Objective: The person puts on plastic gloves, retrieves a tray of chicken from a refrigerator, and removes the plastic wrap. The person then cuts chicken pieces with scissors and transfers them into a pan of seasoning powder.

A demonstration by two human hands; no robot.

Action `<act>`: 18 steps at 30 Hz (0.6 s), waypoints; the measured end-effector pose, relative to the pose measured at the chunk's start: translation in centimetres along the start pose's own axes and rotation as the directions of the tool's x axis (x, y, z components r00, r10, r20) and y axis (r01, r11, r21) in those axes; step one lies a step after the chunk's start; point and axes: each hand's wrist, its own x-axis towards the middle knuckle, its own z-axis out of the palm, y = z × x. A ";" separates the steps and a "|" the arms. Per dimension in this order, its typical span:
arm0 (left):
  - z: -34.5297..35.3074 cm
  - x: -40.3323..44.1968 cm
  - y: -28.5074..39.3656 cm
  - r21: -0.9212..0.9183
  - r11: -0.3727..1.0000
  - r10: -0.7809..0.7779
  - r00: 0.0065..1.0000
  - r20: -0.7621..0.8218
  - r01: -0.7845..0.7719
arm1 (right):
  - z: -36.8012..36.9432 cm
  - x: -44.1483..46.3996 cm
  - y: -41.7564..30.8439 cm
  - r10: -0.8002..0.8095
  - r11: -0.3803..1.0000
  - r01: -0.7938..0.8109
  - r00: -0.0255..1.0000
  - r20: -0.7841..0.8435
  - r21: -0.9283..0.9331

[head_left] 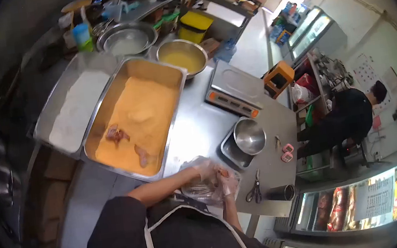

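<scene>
Meat piece (223, 172) in hand near the worktop's (187, 135) near edge

At the left edge, a steel tray (58, 100) holds white powder (80, 106); beside it, a deep pan (155, 71) of orange breading (144, 108) carries 2 raw chunks (116, 134). By the near edge, over a clear plastic bag (197, 189), the gloved left hand (206, 167) meets the piece, its grip impossible to tell; the gloved right hand (228, 183) is closed around it. Scissors (255, 190) follow, then a dark cup (280, 193) by the near right corner.

I've got a small reddish-brown meat piece (223, 172) here, held just over crumpled clear plastic (200, 189), by the table's (279, 204) near edge!
</scene>
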 end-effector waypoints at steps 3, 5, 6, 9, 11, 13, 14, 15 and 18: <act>-2.1 -0.1 1.9 -0.144 0.982 -0.119 0.992 0.038 0.123 | -0.2 0.0 -1.9 -0.165 0.944 0.172 0.985 -0.049 0.281; -2.1 0.0 2.6 -0.287 0.943 -0.175 0.985 0.007 0.170 | -0.6 -0.2 -3.7 -0.257 0.947 0.253 0.966 -0.006 0.197; -6.4 -2.8 5.1 -0.291 0.944 -0.177 0.983 -0.053 0.155 | 0.3 -1.4 -3.4 -0.246 0.928 0.260 0.966 -0.083 0.267; -5.0 -0.8 5.4 -0.504 0.863 -0.112 0.956 -0.270 -0.041 | -0.2 -0.9 -5.3 -0.194 0.859 0.297 0.942 -0.273 0.417; -7.3 -2.2 6.4 -0.547 0.830 -0.079 0.947 -0.311 -0.110 | -1.4 -0.8 -8.1 -0.126 0.824 0.285 0.935 -0.331 0.491; -7.6 -3.1 6.4 -0.836 0.546 -0.180 0.968 -0.174 -0.049 | -2.2 -0.8 -10.6 0.043 0.443 -0.093 0.996 0.083 0.892; -6.5 -3.6 6.2 -0.842 0.538 -0.172 0.972 -0.162 -0.045 | -2.2 -0.8 -10.9 0.058 0.446 -0.093 0.995 0.075 0.890; -5.2 -4.6 5.7 -0.971 0.188 -0.151 0.973 -0.175 -0.145 | -2.1 -0.5 -11.2 0.022 0.403 -0.168 0.984 0.174 0.900; -5.4 -8.2 4.1 -0.967 -0.141 -0.168 0.968 -0.188 -0.212 | 0.8 -0.6 -16.4 0.057 0.437 -0.163 0.986 0.154 0.884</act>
